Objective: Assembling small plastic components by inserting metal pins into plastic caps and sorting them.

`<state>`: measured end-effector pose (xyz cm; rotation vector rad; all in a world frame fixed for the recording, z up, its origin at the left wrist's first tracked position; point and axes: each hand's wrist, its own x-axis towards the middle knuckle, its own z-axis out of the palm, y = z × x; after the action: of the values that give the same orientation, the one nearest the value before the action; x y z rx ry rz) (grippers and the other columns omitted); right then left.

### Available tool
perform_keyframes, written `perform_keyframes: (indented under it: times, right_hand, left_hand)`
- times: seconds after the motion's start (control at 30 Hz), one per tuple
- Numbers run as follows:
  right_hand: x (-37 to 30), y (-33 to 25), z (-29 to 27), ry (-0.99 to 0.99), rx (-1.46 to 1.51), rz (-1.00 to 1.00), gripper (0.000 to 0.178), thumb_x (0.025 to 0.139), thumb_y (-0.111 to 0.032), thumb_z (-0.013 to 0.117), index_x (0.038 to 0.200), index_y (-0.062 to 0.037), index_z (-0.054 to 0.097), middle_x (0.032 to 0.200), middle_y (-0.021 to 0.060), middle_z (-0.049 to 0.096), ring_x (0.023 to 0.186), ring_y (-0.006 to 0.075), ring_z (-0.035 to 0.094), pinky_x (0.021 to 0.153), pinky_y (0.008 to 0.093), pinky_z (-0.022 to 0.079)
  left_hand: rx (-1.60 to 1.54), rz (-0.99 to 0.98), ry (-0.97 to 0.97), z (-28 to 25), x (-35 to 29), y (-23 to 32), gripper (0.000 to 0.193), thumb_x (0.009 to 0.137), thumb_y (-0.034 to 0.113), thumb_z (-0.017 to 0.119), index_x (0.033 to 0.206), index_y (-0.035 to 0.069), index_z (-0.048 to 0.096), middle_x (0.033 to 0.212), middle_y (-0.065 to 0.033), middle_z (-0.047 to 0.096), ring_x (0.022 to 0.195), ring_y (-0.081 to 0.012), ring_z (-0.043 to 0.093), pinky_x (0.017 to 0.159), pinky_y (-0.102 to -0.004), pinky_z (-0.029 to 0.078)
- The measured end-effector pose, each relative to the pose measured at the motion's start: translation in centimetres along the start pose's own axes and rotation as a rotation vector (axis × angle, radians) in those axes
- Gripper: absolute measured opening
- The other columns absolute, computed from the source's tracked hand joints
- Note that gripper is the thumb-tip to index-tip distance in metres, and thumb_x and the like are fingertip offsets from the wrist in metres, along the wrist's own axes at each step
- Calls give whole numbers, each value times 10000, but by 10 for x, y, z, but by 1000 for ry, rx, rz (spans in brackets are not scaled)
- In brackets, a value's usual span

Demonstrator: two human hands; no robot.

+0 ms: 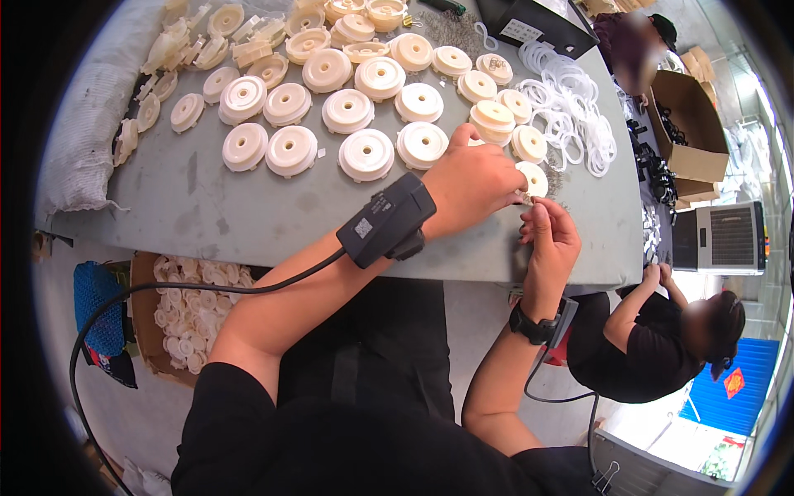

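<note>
My left hand (pixel 475 183) reaches over the table edge, palm down, with its fingers closed near the right hand's fingertips. My right hand (pixel 552 238) is turned up, thumb and forefinger pinched together. Something small and thin seems to lie between the fingertips, too small to make out. Just beyond them sits a small cream plastic disc (pixel 532 178) with a centre hole. Close by lie fine metal springs (pixel 557 175) in a loose pile. Behind my left hand stand stacked cream discs (pixel 492 117) and a larger white wheel-shaped part (pixel 422 145).
Several round plastic parts (pixel 348 111) stand in rows on the grey table (pixel 190 202). White rings (pixel 571 103) are heaped at the right, near a black box (pixel 538 29). Below the table is a carton of white parts (pixel 194 310). Two people work at the right.
</note>
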<state>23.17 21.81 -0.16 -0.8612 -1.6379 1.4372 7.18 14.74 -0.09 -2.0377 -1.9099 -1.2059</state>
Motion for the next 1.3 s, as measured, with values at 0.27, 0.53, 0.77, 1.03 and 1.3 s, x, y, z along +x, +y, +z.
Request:
perform_keyframes:
  times: [0.27,0.53,0.77,1.03,1.3]
  right_hand:
    - [-1,4,-9,-2,71,-160,182,864,-110,596,1005,4,600,743,24,561,641,81,512,570,205,433]
    - [2,-5,-14,-153,-492,-93,185,823,-69,618,1003,-34,644,755,7,555,636,52,468,574,192,395]
    - [-3,-19,-11,-142,160,28,235,858,-105,588,1069,-2,602,787,61,587,649,97,509,569,213,413]
    - [-5,-19,7,-290,528,49,167,862,-117,587,993,-19,551,737,76,575,578,119,511,523,239,428]
    - [-8,-8,6,-447,824,269,164,884,-163,562,1008,-62,526,684,66,582,506,90,508,401,194,404]
  left_hand:
    - [-494,-261,-71,-11,4,-2,154,845,95,524,954,71,630,708,-66,606,660,-193,575,668,-298,423]
    - [-725,-293,-21,-29,7,-7,165,833,113,568,960,31,632,796,-43,648,759,-109,593,705,-254,453]
    - [-822,-318,-53,-28,8,-6,162,806,98,605,953,45,649,842,-43,655,798,-110,597,732,-264,461]
    - [-954,-221,-182,-31,7,-4,164,792,107,625,936,36,659,886,-50,653,839,-123,593,765,-272,469]
    - [-1077,-244,-219,-31,5,-2,172,773,94,667,911,18,600,873,-26,621,827,-101,582,750,-253,466]
